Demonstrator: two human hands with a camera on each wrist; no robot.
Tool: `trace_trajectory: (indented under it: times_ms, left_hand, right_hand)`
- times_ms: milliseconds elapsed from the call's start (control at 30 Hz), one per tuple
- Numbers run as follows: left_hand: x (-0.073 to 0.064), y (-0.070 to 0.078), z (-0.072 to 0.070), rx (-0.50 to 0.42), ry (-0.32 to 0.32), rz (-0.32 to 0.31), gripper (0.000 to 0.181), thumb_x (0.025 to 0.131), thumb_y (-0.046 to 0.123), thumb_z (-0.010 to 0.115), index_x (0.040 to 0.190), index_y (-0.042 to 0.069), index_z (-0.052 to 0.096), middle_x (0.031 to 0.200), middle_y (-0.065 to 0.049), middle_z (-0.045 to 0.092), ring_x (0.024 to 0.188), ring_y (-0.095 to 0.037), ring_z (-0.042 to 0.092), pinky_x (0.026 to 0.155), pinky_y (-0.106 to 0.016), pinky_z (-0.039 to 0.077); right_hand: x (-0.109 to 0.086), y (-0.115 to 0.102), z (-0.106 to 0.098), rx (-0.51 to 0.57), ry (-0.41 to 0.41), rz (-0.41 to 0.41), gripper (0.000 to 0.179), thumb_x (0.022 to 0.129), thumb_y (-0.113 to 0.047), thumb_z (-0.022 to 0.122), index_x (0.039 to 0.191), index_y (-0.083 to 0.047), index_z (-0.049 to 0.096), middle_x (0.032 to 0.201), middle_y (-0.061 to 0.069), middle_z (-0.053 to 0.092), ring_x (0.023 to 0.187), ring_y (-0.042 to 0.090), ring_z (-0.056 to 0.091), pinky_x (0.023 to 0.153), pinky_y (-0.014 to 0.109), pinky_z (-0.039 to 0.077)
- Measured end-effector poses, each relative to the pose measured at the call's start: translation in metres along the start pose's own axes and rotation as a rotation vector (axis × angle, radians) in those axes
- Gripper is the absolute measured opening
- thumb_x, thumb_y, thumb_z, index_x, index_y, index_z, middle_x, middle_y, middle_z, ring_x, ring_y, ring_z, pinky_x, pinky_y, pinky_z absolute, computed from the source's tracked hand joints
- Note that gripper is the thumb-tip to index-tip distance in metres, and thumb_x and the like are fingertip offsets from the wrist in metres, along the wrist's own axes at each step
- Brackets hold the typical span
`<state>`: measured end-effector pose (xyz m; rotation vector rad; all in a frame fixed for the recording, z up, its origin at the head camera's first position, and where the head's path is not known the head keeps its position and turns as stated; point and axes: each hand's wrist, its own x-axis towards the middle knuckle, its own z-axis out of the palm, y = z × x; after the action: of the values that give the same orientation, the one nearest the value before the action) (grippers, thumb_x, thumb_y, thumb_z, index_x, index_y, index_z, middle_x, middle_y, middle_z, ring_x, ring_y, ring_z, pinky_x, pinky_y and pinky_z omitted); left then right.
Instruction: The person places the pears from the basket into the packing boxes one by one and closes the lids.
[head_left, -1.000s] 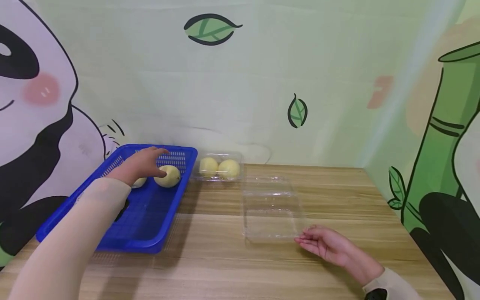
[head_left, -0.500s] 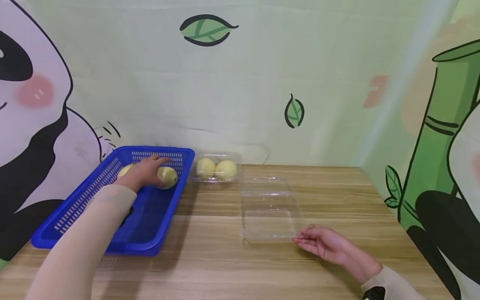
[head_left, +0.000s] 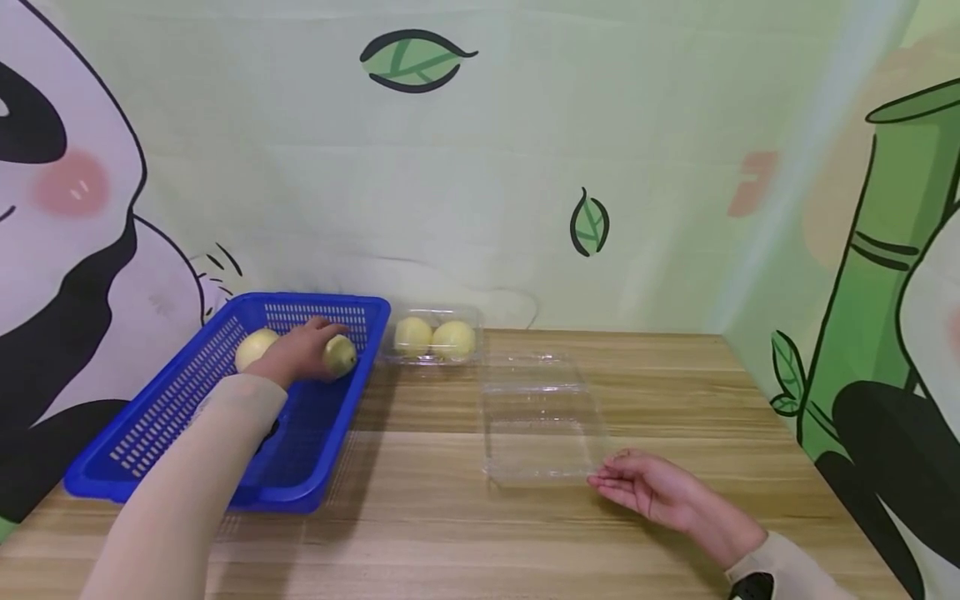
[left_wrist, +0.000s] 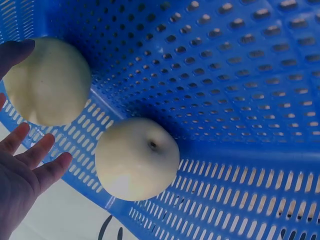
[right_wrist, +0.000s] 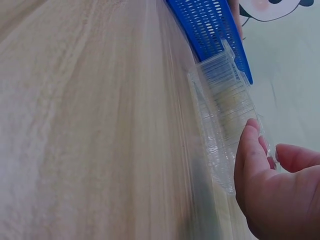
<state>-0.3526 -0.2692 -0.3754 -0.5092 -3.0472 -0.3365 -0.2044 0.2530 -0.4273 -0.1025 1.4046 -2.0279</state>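
Note:
In the blue plastic basket [head_left: 318, 492], my left hand [head_left: 303, 350] is at the right-hand pale yellow pear [head_left: 341, 357], which it partly covers in the head view. The left wrist view shows its fingers [left_wrist: 52, 170] straight and spread beside that pear, with one digit overlapping the fruit. A second pear [left_wrist: 137, 160] lies nearby in the basket, left of the hand in the head view. My right hand [head_left: 660, 492] pinches the near right corner of an open clear plastic clamshell box [head_left: 540, 450] between thumb and fingers. No fruit shows in this box.
Behind the open box, against the patterned wall, stands another clear box [head_left: 476, 346] with two yellow pears [head_left: 453, 340] inside. The basket stands left of both boxes on the wooden table [head_left: 450, 542]. A small black patch shows beside the left sleeve.
My left hand has lowered and shifted right around the right-hand pear, uncovering the other pear on its left. The right hand stays at the box corner.

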Motion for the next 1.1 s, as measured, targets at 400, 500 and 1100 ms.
trace_trajectory:
  times_ms: [400, 500, 1100]
  left_hand:
    - [0.009, 0.003, 0.005, 0.032, -0.055, -0.022, 0.075, 0.076, 0.009, 0.079, 0.146, 0.003, 0.051, 0.139, -0.036, 0.047, 0.12, -0.058, 0.053, 0.096, -0.069, 0.051]
    - [0.012, 0.002, 0.006, 0.036, -0.068, -0.031, 0.073, 0.079, 0.009, 0.077, 0.147, 0.004, 0.051, 0.142, -0.036, 0.046, 0.123, -0.059, 0.052, 0.097, -0.069, 0.05]
    - [0.014, -0.009, 0.013, -0.03, -0.074, -0.035, 0.072, 0.078, 0.008, 0.078, 0.145, 0.003, 0.051, 0.14, -0.038, 0.048, 0.117, -0.056, 0.058, 0.098, -0.068, 0.05]
  right_hand:
    - [-0.001, 0.001, -0.002, 0.002, 0.0, -0.006, 0.02, 0.108, -0.004, 0.04, 0.1, -0.006, 0.058, 0.101, 0.003, 0.069, 0.101, 0.01, 0.073, 0.096, 0.02, 0.058]
    - [-0.001, 0.0, -0.002, 0.006, -0.007, -0.007, 0.02, 0.108, -0.004, 0.04, 0.1, -0.007, 0.058, 0.1, 0.003, 0.07, 0.101, 0.01, 0.073, 0.096, 0.02, 0.058]
    - [-0.002, 0.001, -0.001, 0.022, -0.001, -0.014, 0.024, 0.108, -0.003, 0.038, 0.099, -0.007, 0.059, 0.099, 0.002, 0.071, 0.099, 0.01, 0.074, 0.094, 0.02, 0.058]
